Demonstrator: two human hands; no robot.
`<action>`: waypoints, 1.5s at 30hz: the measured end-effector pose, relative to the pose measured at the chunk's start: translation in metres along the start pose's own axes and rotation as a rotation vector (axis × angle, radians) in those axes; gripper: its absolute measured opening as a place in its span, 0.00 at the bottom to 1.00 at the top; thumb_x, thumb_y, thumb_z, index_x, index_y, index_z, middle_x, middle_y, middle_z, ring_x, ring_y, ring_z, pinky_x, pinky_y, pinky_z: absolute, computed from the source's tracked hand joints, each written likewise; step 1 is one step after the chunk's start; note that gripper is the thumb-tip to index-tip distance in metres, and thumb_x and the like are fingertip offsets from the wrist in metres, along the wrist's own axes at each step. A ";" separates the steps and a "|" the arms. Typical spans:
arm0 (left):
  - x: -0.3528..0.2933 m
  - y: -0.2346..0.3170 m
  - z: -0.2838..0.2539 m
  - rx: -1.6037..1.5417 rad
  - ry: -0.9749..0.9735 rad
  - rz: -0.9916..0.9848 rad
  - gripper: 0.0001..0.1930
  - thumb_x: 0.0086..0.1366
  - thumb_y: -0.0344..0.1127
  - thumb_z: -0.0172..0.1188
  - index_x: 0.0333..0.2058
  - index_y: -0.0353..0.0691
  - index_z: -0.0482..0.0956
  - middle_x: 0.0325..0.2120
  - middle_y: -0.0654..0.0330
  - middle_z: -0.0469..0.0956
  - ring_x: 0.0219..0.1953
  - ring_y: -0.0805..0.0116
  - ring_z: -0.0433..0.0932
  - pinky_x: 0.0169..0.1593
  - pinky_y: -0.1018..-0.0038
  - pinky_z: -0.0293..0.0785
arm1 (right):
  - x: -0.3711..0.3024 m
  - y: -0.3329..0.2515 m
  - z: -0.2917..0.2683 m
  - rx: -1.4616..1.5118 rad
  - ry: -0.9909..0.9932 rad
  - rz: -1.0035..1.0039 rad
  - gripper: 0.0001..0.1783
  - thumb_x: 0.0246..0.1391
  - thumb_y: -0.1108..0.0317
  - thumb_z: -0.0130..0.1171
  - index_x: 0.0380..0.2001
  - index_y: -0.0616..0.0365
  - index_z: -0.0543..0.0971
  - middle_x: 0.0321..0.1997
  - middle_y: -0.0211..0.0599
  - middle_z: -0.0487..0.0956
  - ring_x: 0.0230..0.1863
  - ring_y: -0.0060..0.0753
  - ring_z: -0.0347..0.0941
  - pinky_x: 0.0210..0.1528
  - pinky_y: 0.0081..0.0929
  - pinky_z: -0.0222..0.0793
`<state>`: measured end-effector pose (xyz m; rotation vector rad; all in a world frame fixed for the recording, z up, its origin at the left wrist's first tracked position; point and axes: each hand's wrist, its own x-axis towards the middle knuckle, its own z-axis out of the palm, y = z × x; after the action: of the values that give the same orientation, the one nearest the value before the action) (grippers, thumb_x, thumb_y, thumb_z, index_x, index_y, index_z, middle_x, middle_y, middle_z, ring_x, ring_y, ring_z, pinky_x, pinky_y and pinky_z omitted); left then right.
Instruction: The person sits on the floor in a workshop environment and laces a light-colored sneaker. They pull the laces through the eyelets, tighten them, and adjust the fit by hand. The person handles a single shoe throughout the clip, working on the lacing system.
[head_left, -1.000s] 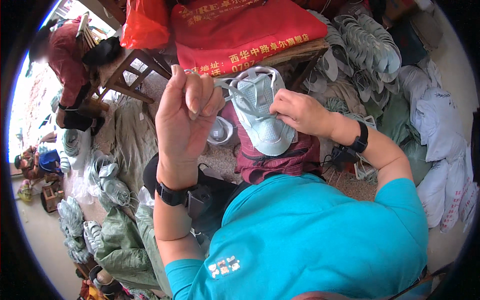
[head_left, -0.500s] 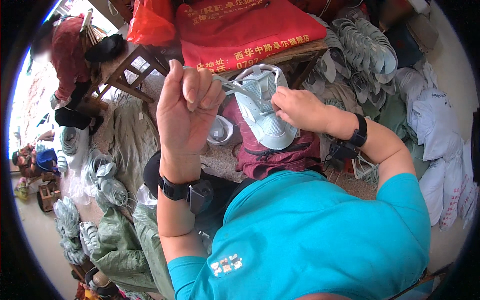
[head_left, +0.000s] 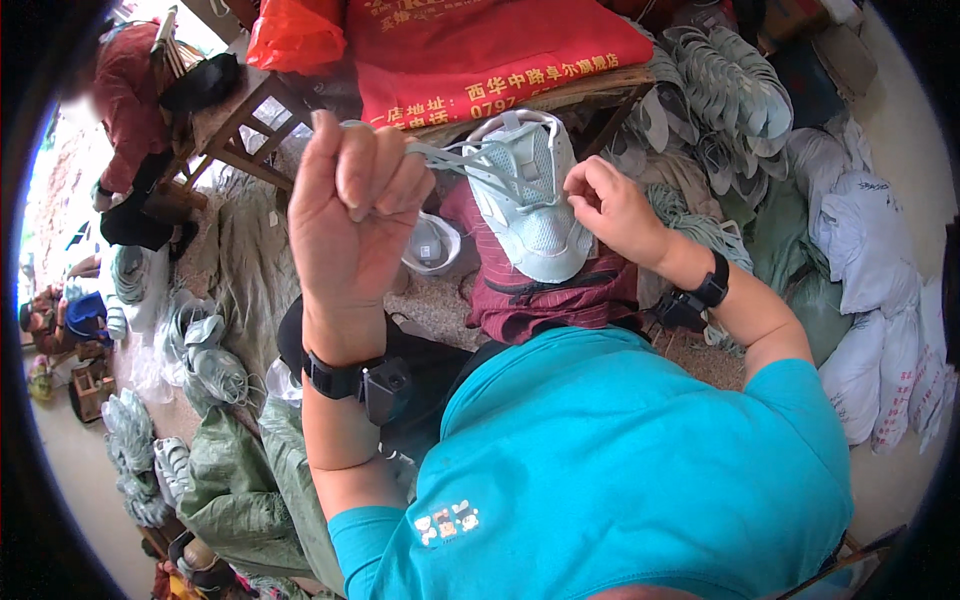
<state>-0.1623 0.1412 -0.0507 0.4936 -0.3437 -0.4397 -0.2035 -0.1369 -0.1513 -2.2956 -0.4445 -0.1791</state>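
A pale blue-white sneaker (head_left: pixel 545 245) rests on maroon striped cloth (head_left: pixel 540 315) over my lap, its toe toward me. My left hand (head_left: pixel 350 200) is raised to the left of the shoe, its fingers closed on the pale shoelace (head_left: pixel 450 160). Strands of that lace run taut from the eyelets to these fingers. Beside the shoe's right edge is my right hand (head_left: pixel 615 210), thumb and fingertips pinched together. Whether a lace end sits between them is too small to make out.
Ahead stands a wooden bench under a red printed cloth (head_left: pixel 500 60). Stacks of shoe parts (head_left: pixel 735 85) and white sacks (head_left: pixel 870 240) lie at right. A white cup-shaped piece (head_left: pixel 432 245) is left of the shoe. Another person (head_left: pixel 140 100) sits at far left.
My right hand has moved off the shoe's lacing to the right, apart from its edge. My left hand has shifted slightly left, still gripping the lace.
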 end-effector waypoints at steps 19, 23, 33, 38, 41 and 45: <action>0.001 0.012 0.038 0.271 -0.041 0.052 0.27 0.76 0.46 0.35 0.16 0.45 0.63 0.15 0.69 0.57 0.21 0.76 0.56 0.31 0.76 0.53 | 0.062 -0.044 -0.002 0.419 -0.286 -0.182 0.14 0.57 0.73 0.57 0.46 0.64 0.71 0.39 0.34 0.79 0.38 0.25 0.76 0.43 0.26 0.72; 0.013 0.009 0.026 0.323 -0.095 0.083 0.23 0.75 0.45 0.36 0.21 0.42 0.65 0.17 0.67 0.59 0.23 0.74 0.56 0.31 0.76 0.54 | 0.076 -0.065 0.016 -0.080 0.076 -0.480 0.17 0.57 0.69 0.59 0.48 0.62 0.70 0.39 0.38 0.77 0.39 0.33 0.76 0.46 0.32 0.73; -0.007 0.051 -0.073 -0.145 0.274 0.205 0.13 0.74 0.37 0.41 0.41 0.34 0.70 0.24 0.65 0.63 0.24 0.77 0.60 0.33 0.77 0.59 | 0.090 0.026 -0.044 1.302 -0.173 0.362 0.17 0.64 0.62 0.46 0.20 0.53 0.66 0.15 0.20 0.56 0.15 0.16 0.53 0.22 0.19 0.54; -0.073 0.084 -0.166 -0.312 0.747 0.220 0.10 0.73 0.33 0.41 0.36 0.37 0.70 0.22 0.67 0.63 0.23 0.75 0.61 0.32 0.76 0.57 | 0.029 0.142 -0.086 1.761 0.158 0.727 0.16 0.59 0.69 0.45 0.16 0.50 0.61 0.13 0.19 0.52 0.12 0.18 0.48 0.17 0.20 0.51; -0.125 0.117 -0.205 -0.392 0.812 0.337 0.09 0.71 0.31 0.42 0.31 0.39 0.68 0.16 0.68 0.61 0.20 0.74 0.61 0.32 0.76 0.57 | -0.014 0.209 -0.142 1.693 0.434 0.905 0.16 0.58 0.72 0.43 0.15 0.51 0.58 0.12 0.22 0.53 0.10 0.20 0.49 0.16 0.21 0.48; -0.188 0.172 -0.298 -0.447 0.941 0.465 0.06 0.66 0.26 0.43 0.28 0.39 0.67 0.12 0.67 0.58 0.16 0.74 0.61 0.27 0.75 0.57 | -0.101 0.287 -0.194 1.547 0.778 1.055 0.17 0.60 0.69 0.40 0.16 0.52 0.59 0.10 0.23 0.54 0.09 0.22 0.51 0.14 0.21 0.48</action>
<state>-0.1440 0.4800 -0.2467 0.1314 0.5396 0.1953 -0.1898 -0.4867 -0.2379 -0.5845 0.8070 -0.0976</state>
